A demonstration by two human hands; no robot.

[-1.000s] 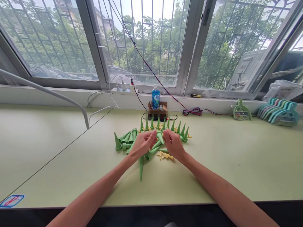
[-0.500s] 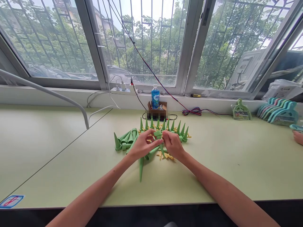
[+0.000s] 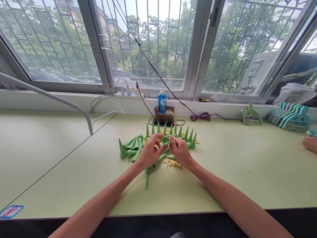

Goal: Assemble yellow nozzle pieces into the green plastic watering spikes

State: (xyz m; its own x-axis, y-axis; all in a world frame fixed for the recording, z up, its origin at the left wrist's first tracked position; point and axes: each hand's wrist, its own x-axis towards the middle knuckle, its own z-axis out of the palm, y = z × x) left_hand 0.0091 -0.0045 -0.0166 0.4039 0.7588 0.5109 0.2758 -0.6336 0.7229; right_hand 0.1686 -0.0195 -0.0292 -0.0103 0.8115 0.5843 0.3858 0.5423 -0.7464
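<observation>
My left hand (image 3: 151, 151) is closed round a green plastic watering spike (image 3: 165, 140), with its round open end tilted up towards me. At the spike's right side my right hand (image 3: 181, 150) is closed in a pinch; its fingertips touch the rim, and whatever they pinch is hidden. Several loose green cones (image 3: 134, 144) lie beside my left hand, one long spike (image 3: 147, 180) pointing towards me. Below the hands lies a small pile of yellow plastic valves (image 3: 172, 162). Behind them stands a row of upright green spikes (image 3: 180, 131) with yellow pieces at their bases.
A blue bottle (image 3: 162, 102) stands in a small cardboard box (image 3: 170, 111) at the back. Coiled cable (image 3: 201, 116), a green dustpan set (image 3: 251, 115) and a row of coloured dustpans (image 3: 289, 116) are further right. Another person's hand (image 3: 310, 144) shows at the right edge.
The held spike has been tipped so that its open end now faces me, where its side showed before. Both hands stay close together. The other person's hand has shifted slightly left.
</observation>
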